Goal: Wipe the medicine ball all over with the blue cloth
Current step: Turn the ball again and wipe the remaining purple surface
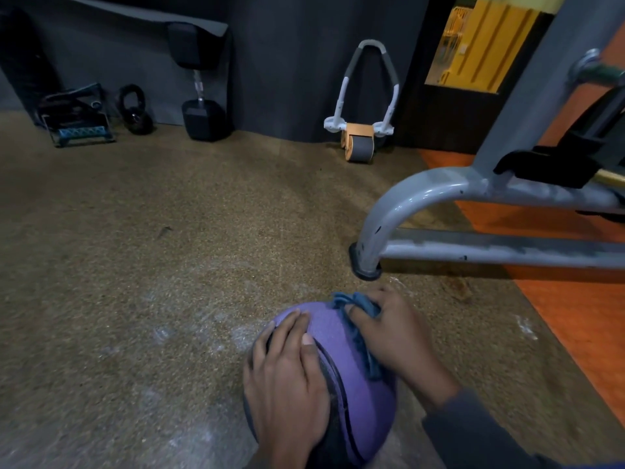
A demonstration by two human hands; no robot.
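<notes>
The round purple rubber medicine ball (341, 377) with its dark grey panels is set on the speckled brown rubber floor (169, 248), at the near edge of the scene, just near of the grey metal frame foot (367, 262). It is steadied by the left hand (287, 384), whose fingers (291, 324) are spread flat on its left side, seemingly to stop it rolling. The crumpled blue cloth (358, 316) is bunched under the curled fingers of the right hand (392, 333) and pressed to the ball's far right side for wiping.
</notes>
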